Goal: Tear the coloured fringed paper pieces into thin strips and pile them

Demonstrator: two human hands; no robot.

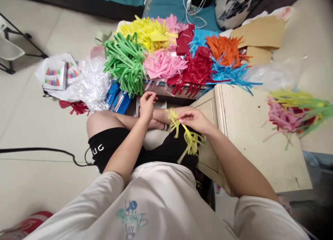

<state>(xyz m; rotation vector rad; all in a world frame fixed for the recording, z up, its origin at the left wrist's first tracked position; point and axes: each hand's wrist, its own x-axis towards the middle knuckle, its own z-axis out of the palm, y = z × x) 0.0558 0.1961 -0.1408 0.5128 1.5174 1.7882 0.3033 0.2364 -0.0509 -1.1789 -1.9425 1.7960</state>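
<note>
My right hand (pixel 194 120) is over my lap, with thumb and fingers pinched on a yellow paper tassel (pixel 191 140). The tassel's fringed strips hang down on both sides of the fingers. My left hand (pixel 147 105) is raised a little to the left, apart from the tassel, its fingertips drawn together. Whatever may be between those fingertips is too small to make out. Beyond it lie fringed paper bundles: green (pixel 125 61), pink (pixel 165 64), dark red (pixel 199 65) and yellow (pixel 147 32).
Blue fringes (pixel 229 73) and an orange bundle (pixel 225 50) lie at the back right. White strips (pixel 93 82) sit at left. A mixed-colour tassel bunch (pixel 288 111) rests on the cream cabinet (pixel 260 156) beside my right arm. A cable (pixel 47 150) runs in from the left.
</note>
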